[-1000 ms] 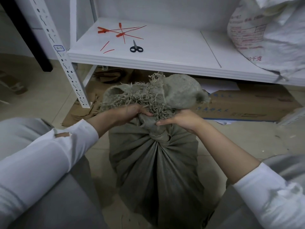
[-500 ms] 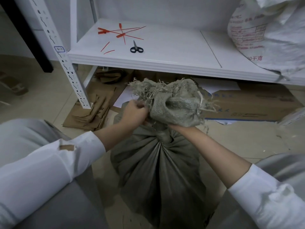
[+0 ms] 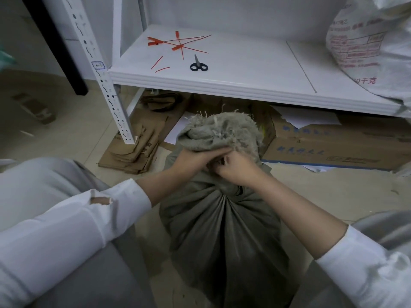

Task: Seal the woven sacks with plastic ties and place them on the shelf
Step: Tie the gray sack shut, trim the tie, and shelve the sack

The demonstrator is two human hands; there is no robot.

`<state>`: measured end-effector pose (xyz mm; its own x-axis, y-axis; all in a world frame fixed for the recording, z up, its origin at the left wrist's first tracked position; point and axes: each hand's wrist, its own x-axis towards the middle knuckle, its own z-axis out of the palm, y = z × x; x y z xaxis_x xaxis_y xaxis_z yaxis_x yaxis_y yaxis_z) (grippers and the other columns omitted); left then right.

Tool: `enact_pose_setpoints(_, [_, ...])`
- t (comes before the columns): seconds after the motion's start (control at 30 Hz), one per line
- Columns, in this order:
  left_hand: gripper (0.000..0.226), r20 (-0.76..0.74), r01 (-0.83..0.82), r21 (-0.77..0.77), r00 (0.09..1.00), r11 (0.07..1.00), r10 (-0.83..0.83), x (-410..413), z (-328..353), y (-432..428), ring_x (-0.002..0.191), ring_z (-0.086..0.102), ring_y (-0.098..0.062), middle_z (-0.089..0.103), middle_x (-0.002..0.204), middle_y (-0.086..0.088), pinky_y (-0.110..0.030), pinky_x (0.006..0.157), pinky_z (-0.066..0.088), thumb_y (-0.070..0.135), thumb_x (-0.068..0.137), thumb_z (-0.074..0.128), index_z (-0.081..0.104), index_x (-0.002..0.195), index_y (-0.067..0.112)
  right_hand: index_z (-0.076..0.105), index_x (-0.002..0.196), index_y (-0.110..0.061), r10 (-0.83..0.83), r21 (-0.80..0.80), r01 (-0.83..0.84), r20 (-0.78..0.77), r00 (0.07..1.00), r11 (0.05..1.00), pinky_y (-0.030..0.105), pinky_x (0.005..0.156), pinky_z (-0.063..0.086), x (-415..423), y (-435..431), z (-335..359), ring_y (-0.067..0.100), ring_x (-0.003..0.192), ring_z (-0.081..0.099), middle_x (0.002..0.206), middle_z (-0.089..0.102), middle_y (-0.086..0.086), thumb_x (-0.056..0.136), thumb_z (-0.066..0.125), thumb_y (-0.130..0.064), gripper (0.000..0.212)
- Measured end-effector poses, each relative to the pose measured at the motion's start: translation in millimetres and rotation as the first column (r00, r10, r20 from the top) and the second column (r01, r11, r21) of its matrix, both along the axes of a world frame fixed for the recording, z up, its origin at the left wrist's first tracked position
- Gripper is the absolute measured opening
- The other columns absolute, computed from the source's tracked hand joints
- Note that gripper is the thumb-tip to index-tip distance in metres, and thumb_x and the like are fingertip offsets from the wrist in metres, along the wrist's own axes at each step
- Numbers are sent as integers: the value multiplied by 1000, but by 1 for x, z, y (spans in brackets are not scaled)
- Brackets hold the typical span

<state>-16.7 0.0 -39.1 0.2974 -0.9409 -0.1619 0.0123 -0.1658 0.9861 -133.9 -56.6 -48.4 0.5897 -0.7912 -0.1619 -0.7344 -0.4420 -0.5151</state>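
A full grey-green woven sack [image 3: 222, 236] stands on the floor between my knees, its frayed mouth bunched into a wad above a twisted neck. My left hand [image 3: 191, 160] grips the neck from the left, fingers wrapped under the wad. My right hand [image 3: 235, 167] grips the neck from the right, touching the left hand. Several red plastic ties [image 3: 178, 44] lie loose on the white shelf [image 3: 244, 85] behind the sack. No tie is visible on the neck.
Black-handled scissors [image 3: 198, 64] lie on the shelf beside the ties. A large white printed sack [image 3: 373, 45] fills the shelf's right end. Flattened brown cardboard [image 3: 138, 150] and a cardboard box [image 3: 338, 147] lie on the floor under the shelf. A perforated white upright [image 3: 104, 85] stands at left.
The sack's loose top has been gathered from a spread, frayed flap into a compact wad. Both hands have closed in together on the neck.
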Motion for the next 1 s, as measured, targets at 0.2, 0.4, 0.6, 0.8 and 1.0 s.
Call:
enact_pose_setpoints(0.2, [12,-253,-131,111,955,985,156,20,-14,-15,77,71,-9,72,96,3,-28,64,59,27,91,65,67,102,23,54,131,-9,236,-18,-240,252,938,971,23,103,35,-1,1,6,17,123,46,131,51,5,84,71,-13,50])
enact_pose_setpoints(0.4, [22,-365,-79,213,918,974,154,28,-30,-26,102,67,-23,70,114,-6,-45,86,56,25,96,56,65,114,17,58,125,-22,-58,-45,86,439,897,995,28,85,50,-16,-24,13,13,94,58,116,54,0,69,85,-18,62])
enact_pose_setpoints(0.6, [24,-356,146,157,931,977,-82,35,-30,-32,108,65,-23,68,119,-5,-42,83,55,13,97,53,61,119,17,19,150,-30,-70,107,34,350,934,994,27,107,34,-21,-22,12,10,128,40,143,40,-4,64,89,-23,111])
enact_pose_setpoints(0.8, [30,-214,140,110,970,984,-114,30,-30,-32,104,67,-25,69,117,-7,-42,78,58,13,91,62,63,122,15,46,126,-24,-52,-22,66,384,922,998,28,86,47,-17,-25,0,13,107,58,115,61,-7,53,92,-26,86])
enact_pose_setpoints(1.0, [28,390,-159,-145,898,977,204,22,-14,-24,79,57,4,56,86,8,-25,75,52,22,77,75,51,90,18,51,120,-25,-162,-206,243,347,924,948,34,78,52,-2,-21,-11,21,99,60,109,66,-2,67,79,-29,59])
